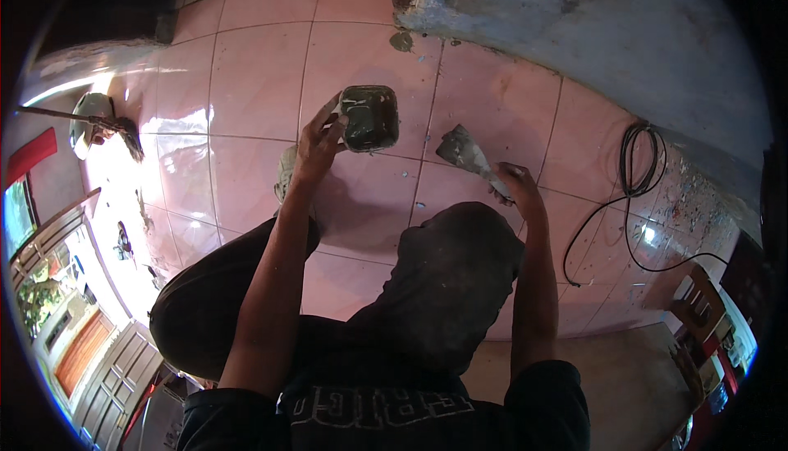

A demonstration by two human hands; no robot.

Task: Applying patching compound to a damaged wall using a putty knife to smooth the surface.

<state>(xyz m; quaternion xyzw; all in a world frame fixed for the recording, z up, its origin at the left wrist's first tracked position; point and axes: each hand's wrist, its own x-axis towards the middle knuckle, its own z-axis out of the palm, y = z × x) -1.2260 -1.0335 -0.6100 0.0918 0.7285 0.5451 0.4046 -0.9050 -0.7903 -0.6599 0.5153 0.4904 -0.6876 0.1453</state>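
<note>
My left hand point(318, 144) grips the left side of a small square container point(355, 141), dark inside with pale smears on its walls. What lies at its bottom is too dark to make out. To the right, my right hand point(515, 183) is closed round the handle of a putty knife point(466, 152). Its wide blade is smeared with greyish material and points up and left, toward the container but apart from it. Both hands are held above the pink tiled floor point(361, 213), in front of my bent knees.
A blue-grey wall point(607, 32) with peeling patches runs along the far right. A dark lump point(401, 41) lies near its foot. A black cable point(630, 192) is coiled on the right, beside scattered debris. A broom point(130, 135) is at the left, and a wooden chair point(699, 299) at the lower right.
</note>
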